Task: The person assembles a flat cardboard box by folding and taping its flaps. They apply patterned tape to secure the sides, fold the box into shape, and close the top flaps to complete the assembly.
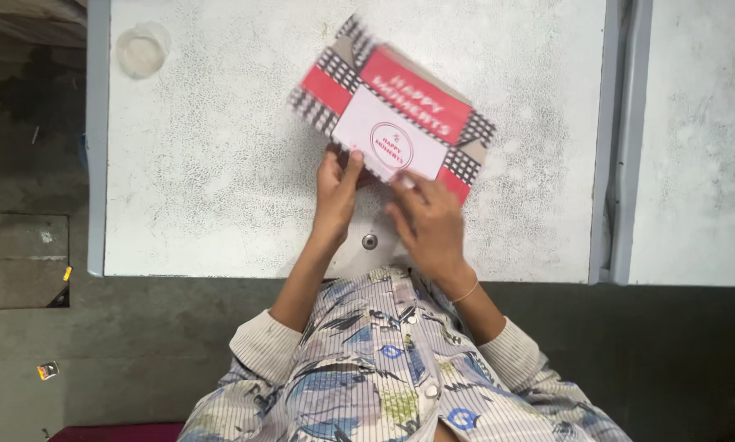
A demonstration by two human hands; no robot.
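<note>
A flat cardboard box (392, 106) in red, white and black check lies tilted on the worn white table (220, 164). My left hand (336, 192) grips the box's near edge with thumb and fingers. My right hand (426, 223) pinches the same near edge a little to the right, its fingers bent over the white panel. A thin bracelet sits on my right wrist. The box looks slightly blurred, its far corner lifted toward the table's middle.
A clear plastic cup (142, 49) stands at the table's far left corner. A small round metal fitting (370, 241) sits near the front edge. A second white table (699, 139) adjoins on the right, past a grey rail (621, 139). Grey concrete floor lies left and below.
</note>
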